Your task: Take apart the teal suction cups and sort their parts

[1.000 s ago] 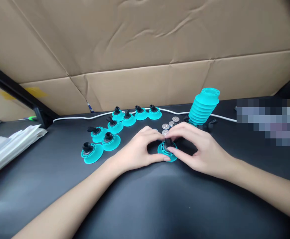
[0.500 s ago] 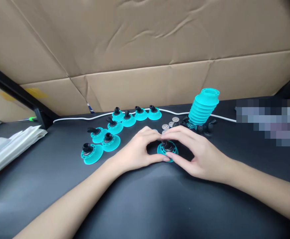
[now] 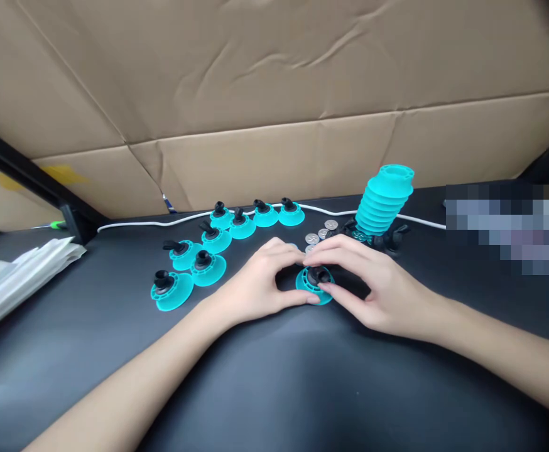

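A turquoise cone-shaped base [image 3: 303,285] sits on the dark table between my two hands. A black knob-like fitting [image 3: 320,274] stands in its top, tilted to the right. My left hand [image 3: 258,282] curls round the base's left side, thumb at the near rim and fingers at the far rim. With thumb and fingers my right hand [image 3: 385,289] pinches the black fitting from the right. Just behind my fingertips lie several round metal discs [image 3: 331,225], partly hidden by my right hand.
Several turquoise bases with black fittings [image 3: 208,270] stand in rows to the left. A tall stack of turquoise cones [image 3: 382,201] leans at back right, beside loose black fittings [image 3: 391,241]. A white cable [image 3: 180,221] runs along the cardboard wall [image 3: 255,150]. White packets [image 3: 24,276] lie far left.
The black fitting has turned in the base, its opening now facing more to the near right. My right thumb has shifted slightly up and right; my left hand stays in place.
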`<state>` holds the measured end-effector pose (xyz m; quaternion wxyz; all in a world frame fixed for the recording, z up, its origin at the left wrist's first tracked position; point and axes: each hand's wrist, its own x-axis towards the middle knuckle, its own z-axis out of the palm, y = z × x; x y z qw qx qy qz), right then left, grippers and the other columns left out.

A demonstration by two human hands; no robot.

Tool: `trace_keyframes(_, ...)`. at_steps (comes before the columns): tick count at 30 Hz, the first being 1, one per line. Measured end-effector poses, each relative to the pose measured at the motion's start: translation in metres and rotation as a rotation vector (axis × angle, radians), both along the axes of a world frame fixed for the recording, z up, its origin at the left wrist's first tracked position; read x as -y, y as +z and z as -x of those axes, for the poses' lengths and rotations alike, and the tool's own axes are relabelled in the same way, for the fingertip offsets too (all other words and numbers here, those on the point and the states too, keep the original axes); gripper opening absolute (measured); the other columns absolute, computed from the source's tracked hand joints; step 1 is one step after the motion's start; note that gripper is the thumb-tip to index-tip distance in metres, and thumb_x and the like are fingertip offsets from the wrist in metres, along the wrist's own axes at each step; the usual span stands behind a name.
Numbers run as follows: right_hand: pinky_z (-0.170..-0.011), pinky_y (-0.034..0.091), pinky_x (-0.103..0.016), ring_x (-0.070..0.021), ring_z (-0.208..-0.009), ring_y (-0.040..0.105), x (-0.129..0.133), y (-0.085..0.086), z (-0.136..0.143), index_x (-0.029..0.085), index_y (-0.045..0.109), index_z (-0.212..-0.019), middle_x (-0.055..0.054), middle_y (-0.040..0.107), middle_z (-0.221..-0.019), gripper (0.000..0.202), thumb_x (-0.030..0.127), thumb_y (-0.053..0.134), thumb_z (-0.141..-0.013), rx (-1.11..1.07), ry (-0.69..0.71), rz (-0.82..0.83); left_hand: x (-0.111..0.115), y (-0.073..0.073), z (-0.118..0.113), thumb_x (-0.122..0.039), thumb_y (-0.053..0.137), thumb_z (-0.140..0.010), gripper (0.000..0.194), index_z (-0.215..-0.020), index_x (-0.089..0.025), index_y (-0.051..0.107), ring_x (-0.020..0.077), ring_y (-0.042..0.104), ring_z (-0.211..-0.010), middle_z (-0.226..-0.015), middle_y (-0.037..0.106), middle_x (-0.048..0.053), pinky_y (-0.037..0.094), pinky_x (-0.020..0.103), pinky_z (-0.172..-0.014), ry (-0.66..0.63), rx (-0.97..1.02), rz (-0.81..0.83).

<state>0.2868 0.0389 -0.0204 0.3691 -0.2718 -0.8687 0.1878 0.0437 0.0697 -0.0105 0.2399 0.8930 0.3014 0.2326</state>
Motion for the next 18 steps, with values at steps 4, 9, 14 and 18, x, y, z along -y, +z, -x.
trace_keyframes(4, -0.106, 0.06, -0.049, -0.0289, -0.123, 0.065, 0.0004, 0.0005, 0.0016, 0.025, 0.06, -0.137, -0.013, 0.065, -0.129, 0.039, 0.014, 0.063, -0.099, 0.007, -0.021, -0.006, -0.0006, 0.0, 0.0, -0.049, 0.086, -0.088, 0.035, -0.107, -0.021, 0.074, 0.0235, 0.058, -0.098, -0.101, 0.074, 0.004, 0.048, 0.036, -0.089, -0.002, -0.004, -0.001)
trace_keyframes(9, -0.103, 0.06, -0.046, -0.0267, -0.12, 0.065, -0.0021, -0.0015, 0.0005, 0.023, 0.062, -0.134, -0.012, 0.065, -0.123, 0.033, 0.015, 0.062, -0.102, -0.012, -0.026, 0.003, -0.0009, -0.0012, 0.0004, -0.045, 0.087, -0.086, 0.041, -0.118, -0.022, 0.075, 0.0235, 0.058, -0.099, -0.103, 0.074, 0.004, 0.049, 0.036, -0.09, -0.002, 0.02, 0.001)
trace_keyframes(14, -0.104, 0.059, -0.043, -0.0244, -0.12, 0.063, -0.005, -0.0034, -0.0052, 0.023, 0.057, -0.144, -0.012, 0.064, -0.127, 0.044, 0.011, 0.059, -0.102, -0.029, 0.049, 0.047, -0.0015, -0.0018, 0.0013, -0.042, 0.09, -0.084, 0.046, -0.123, -0.022, 0.074, 0.0226, 0.058, -0.099, -0.104, 0.074, 0.004, 0.049, 0.035, -0.091, -0.007, 0.028, -0.013)
trace_keyframes(18, -0.107, 0.056, -0.045, -0.0257, -0.124, 0.063, -0.0049, -0.0028, -0.0037, 0.022, 0.059, -0.139, -0.012, 0.066, -0.128, 0.04, 0.01, 0.061, -0.101, -0.019, 0.038, 0.024, -0.0018, -0.0024, 0.0018, -0.043, 0.09, -0.083, 0.039, -0.112, -0.021, 0.076, 0.0232, 0.059, -0.099, -0.104, 0.075, 0.004, 0.049, 0.036, -0.091, 0.008, 0.015, -0.014)
